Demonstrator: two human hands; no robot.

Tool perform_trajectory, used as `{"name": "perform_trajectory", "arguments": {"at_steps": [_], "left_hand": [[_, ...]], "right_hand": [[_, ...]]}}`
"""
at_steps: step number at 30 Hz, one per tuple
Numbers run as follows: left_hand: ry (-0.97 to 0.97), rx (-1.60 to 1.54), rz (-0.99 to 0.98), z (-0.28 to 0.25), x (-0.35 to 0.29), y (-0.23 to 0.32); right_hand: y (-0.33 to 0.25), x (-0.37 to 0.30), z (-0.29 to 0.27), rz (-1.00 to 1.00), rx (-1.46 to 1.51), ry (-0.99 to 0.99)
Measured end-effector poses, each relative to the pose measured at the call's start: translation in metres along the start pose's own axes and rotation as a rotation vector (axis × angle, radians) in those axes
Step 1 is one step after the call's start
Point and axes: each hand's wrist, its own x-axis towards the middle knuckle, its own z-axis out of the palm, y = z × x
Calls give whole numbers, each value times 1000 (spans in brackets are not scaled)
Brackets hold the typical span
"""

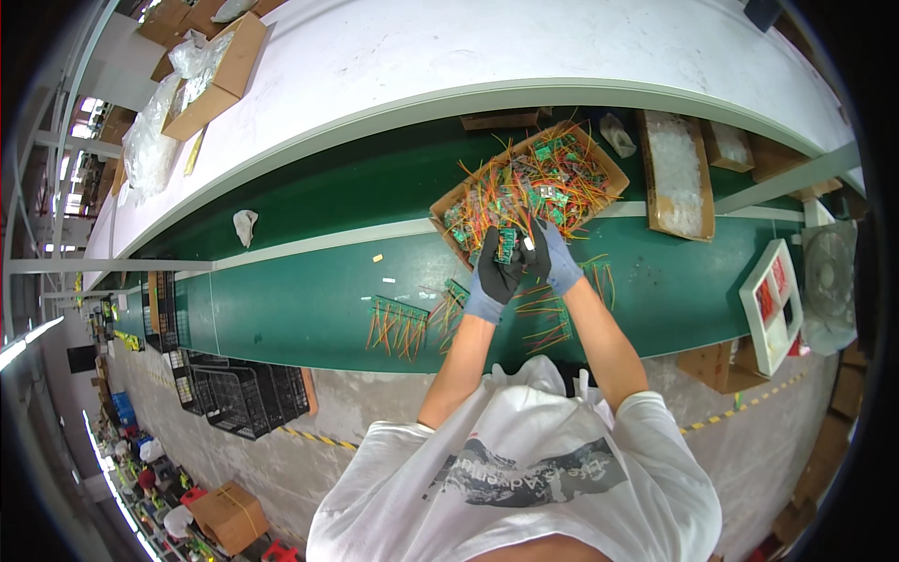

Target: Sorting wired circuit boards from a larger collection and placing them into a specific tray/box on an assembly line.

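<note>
Both my hands wear grey gloves with black palms and fingers, and they meet over the near edge of an open cardboard box (613,170). My left hand (499,273) is closed on a small green circuit board (507,245). Close beside it, my right hand (552,258) has its fingers bent together; what they grip is hidden. The box is heaped with small green boards and orange, red and yellow wires (571,178). On the green bench in front lie a wired board strip (401,307) at the left, another board (457,292) by my left wrist, and more wired boards (565,323) between my forearms.
The green bench (281,290) runs under a white shelf (421,56). A carton of clear plastic parts (676,178) stands right of the box. Farther right are a white divided tray (775,304) and a fan (832,281). Black crates (248,398) sit below left.
</note>
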Motion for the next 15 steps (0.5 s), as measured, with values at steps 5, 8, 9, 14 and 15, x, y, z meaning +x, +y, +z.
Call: {"name": "perform_trajectory", "arguments": {"at_steps": [5, 8, 9, 14, 15], "left_hand": [[363, 578, 421, 45, 11, -19], [320, 615, 447, 31, 10, -3], [312, 619, 442, 31, 13, -4], [305, 469, 335, 45, 25, -30], [395, 658, 349, 17, 26, -19]], "right_hand": [[-34, 6, -30, -500, -998, 521], [-50, -16, 10, -413, -1726, 648], [-50, -19, 11, -530, -1793, 756], [-29, -12, -7, -544, -1192, 498], [-17, -12, 13, -621, -1077, 404]]}}
